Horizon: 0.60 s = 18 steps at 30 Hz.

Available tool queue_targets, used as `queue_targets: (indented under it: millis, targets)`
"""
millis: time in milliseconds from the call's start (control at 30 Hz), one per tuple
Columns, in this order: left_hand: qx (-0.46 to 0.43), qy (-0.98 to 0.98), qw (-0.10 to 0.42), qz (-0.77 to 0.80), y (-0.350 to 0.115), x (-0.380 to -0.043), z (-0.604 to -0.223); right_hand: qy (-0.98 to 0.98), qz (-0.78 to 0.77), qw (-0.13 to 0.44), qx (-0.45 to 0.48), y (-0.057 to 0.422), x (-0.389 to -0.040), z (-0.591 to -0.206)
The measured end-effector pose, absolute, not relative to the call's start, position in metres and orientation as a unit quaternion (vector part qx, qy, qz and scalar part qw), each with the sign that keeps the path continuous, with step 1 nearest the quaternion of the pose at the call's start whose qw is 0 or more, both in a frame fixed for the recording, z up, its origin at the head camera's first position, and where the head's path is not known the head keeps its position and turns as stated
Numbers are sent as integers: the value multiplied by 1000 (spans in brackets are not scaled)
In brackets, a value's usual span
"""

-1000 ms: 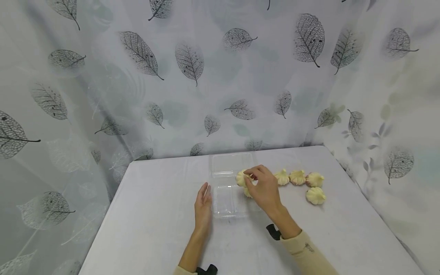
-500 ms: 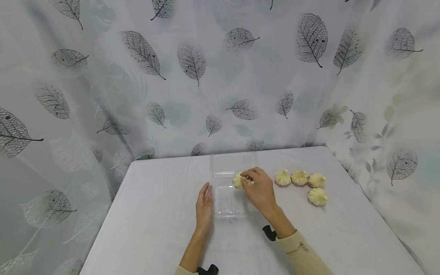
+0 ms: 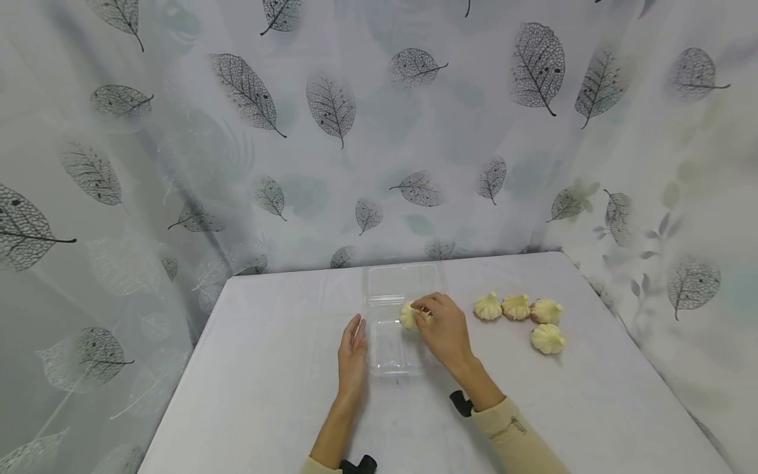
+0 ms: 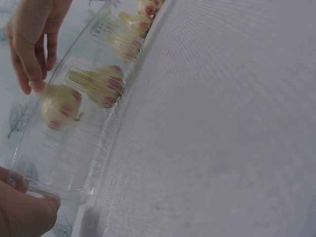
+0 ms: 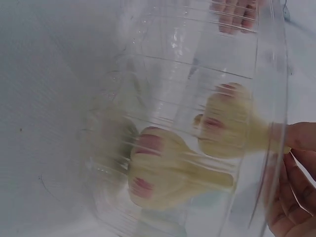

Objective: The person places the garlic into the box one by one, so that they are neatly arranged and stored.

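Observation:
My right hand (image 3: pixel 445 332) pinches a garlic bulb (image 3: pixel 407 316) by its stem, low within a clear plastic clamshell box (image 3: pixel 387 352). The right wrist view, through the clear wall, shows this bulb's root end pointing down and away from the fingers. Beside it in the box sits a second garlic bulb (image 5: pixel 158 170), which my right hand hides in the head view. Along the box's left side, my left hand (image 3: pixel 352 359) touches the wall with fingers straight. The box's lid (image 3: pixel 403 281) lies folded back, away from me.
To the right of the box, several garlic bulbs (image 3: pixel 516 307) stand in a row, with another garlic bulb (image 3: pixel 547 339) in front of the row's right end. A white cloth covers the table (image 3: pixel 266 368). Leaf-print curtains (image 3: pixel 379 158) hang behind and at both sides.
My right hand has carried the pinched garlic bulb slightly left and down into the box. The left hand stays at the box's side.

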<state>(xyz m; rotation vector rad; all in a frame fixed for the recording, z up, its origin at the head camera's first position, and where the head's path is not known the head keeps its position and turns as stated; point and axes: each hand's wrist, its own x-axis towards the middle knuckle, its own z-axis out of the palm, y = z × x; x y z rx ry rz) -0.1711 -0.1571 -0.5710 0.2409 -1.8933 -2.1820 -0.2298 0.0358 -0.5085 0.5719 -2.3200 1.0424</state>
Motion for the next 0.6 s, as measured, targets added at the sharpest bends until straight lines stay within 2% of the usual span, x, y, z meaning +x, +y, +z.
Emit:
queue_targets:
  millis: [600]
  targets:
    - [76, -662, 115, -737, -157, -169, -569, -877, 358, 243, 207, 31, -230, -519]
